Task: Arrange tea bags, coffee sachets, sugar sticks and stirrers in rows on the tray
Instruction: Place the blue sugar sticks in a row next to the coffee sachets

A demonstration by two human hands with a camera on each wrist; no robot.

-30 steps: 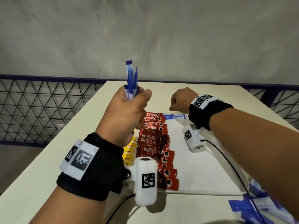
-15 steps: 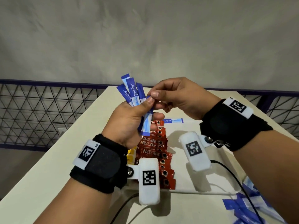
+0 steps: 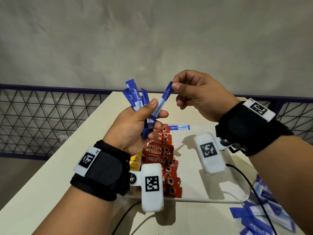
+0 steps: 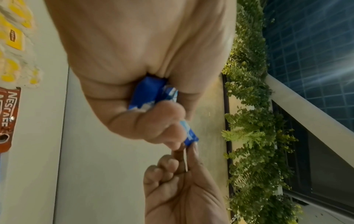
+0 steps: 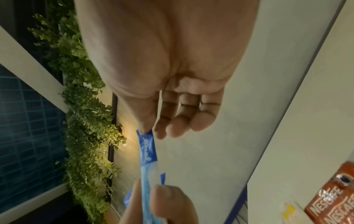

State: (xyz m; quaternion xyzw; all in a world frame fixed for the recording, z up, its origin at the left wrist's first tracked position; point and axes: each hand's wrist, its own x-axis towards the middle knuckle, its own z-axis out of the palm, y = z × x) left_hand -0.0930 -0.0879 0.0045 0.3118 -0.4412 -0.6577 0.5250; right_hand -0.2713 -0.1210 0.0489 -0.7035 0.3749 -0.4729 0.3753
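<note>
Sugar stick (image 3: 165, 97) is pinched at its top by our right hand (image 3: 198, 97) above the tray (image 3: 194, 167), left hand (image 3: 133, 126) clutching the bunch (image 3: 135, 99); yanking risks dragging neighbours out.

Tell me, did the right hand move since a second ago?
Yes. The right hand was down at the lone sugar stick on the tray; now it is raised above it, nearer the left hand, pinching a stick from that bunch.

"equal" is printed on the blue sugar sticks (image 3: 133, 97) fanned above the left fingers; "NESCAFE" on the red coffee sachets (image 3: 158, 155) below them.
</note>
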